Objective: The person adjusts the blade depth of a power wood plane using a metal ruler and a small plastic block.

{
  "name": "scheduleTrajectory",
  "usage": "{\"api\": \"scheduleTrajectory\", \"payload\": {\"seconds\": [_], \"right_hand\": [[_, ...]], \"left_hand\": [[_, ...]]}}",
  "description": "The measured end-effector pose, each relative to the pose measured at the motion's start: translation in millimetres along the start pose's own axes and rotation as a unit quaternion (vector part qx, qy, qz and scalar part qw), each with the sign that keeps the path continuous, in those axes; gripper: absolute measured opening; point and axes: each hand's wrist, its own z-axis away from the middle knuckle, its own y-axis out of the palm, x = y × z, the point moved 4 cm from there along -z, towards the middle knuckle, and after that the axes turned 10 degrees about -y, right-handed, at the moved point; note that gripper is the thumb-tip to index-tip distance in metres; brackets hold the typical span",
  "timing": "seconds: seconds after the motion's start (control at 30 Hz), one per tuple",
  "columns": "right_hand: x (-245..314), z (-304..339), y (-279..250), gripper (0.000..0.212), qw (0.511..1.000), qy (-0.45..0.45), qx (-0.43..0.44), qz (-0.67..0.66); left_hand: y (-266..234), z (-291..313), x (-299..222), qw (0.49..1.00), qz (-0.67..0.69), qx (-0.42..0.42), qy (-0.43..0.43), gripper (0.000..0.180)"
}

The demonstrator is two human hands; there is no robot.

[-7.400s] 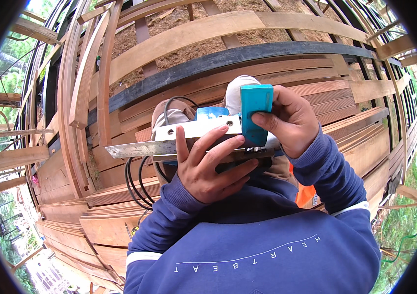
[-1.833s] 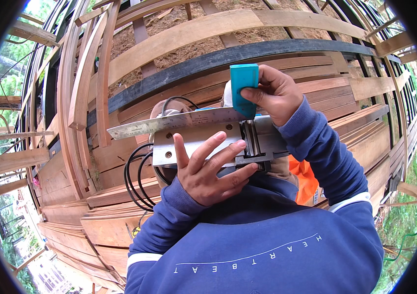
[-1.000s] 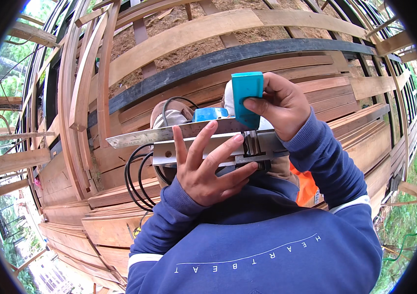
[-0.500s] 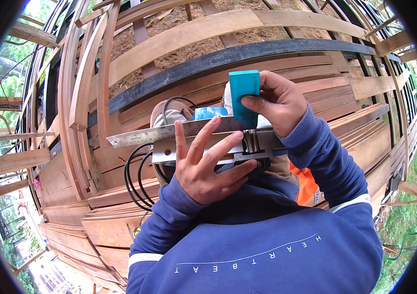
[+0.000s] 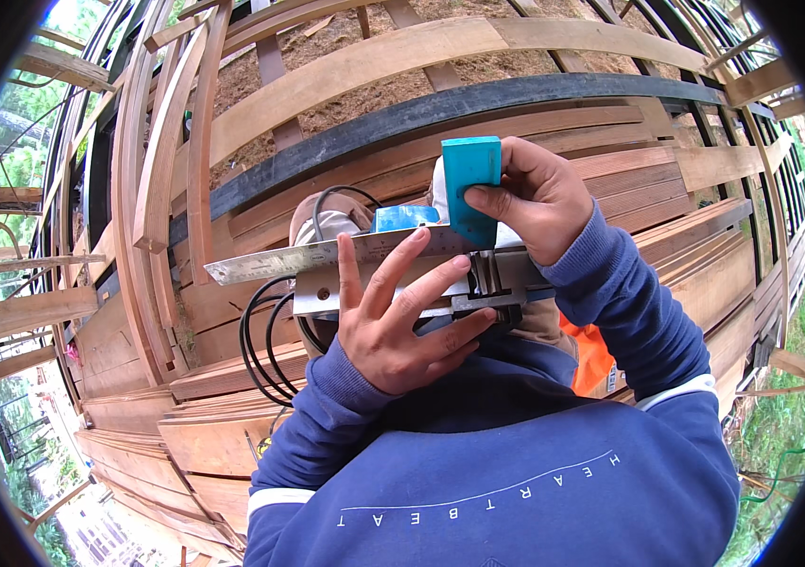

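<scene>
An electric hand planer (image 5: pixel 323 296) lies upside down on my lap, its metal sole facing up and the cutter drum (image 5: pixel 485 276) showing in the gap. A try square with a teal handle (image 5: pixel 471 180) and a long steel blade (image 5: pixel 275 262) is on edge along the sole's far side. My right hand (image 5: pixel 542 203) pinches the teal handle between thumb and fingers, just beyond the drum. My left hand (image 5: pixel 391 331) is spread over the sole, fingers apart. Its longer fingertips reach the steel blade; one rests near the drum. Whether they press on it I cannot tell.
A black cable (image 5: pixel 256 345) loops at the left of the planer. Stacked timber boards (image 5: pixel 213 444) lie at the left, with more boards (image 5: pixel 629 180) at the right. A dark beam (image 5: pixel 374 118) crosses beyond my knees, over a joist frame above brown ground.
The steel blade's left end shifts very slightly. Both hands otherwise keep their places and grips.
</scene>
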Motion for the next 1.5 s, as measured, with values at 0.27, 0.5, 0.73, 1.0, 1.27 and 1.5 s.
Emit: {"api": "scheduleTrajectory", "payload": {"seconds": [0.27,0.5,0.73,1.0,1.27,1.5], "right_hand": [[2,2,0,0.017,0.999,-0.021,0.006,0.026],[-1,4,0,0.018,0.999,-0.019,0.003,0.027],[-3,-2,-1,0.017,1.0,-0.014,0.01,0.022],[-7,-14,-2,0.016,0.998,-0.025,0.038,0.034],[-12,-25,-2,0.02,0.999,0.012,0.044,0.007],[-10,-24,-1,0.022,0.999,0.038,0.037,0.002]], "left_hand": [[0,0,0,1.0,0.0,-0.001,0.002,0.053],[-1,0,0,1.0,-0.002,0.002,0.003,0.052],[-3,-2,-1,1.0,-0.001,0.019,-0.01,0.052],[-10,-6,9,0.999,0.021,0.013,-0.021,0.067],[-17,-10,18,0.995,-0.013,0.021,-0.098,0.098],[-20,-16,20,0.986,-0.06,0.059,-0.144,0.116]]}}
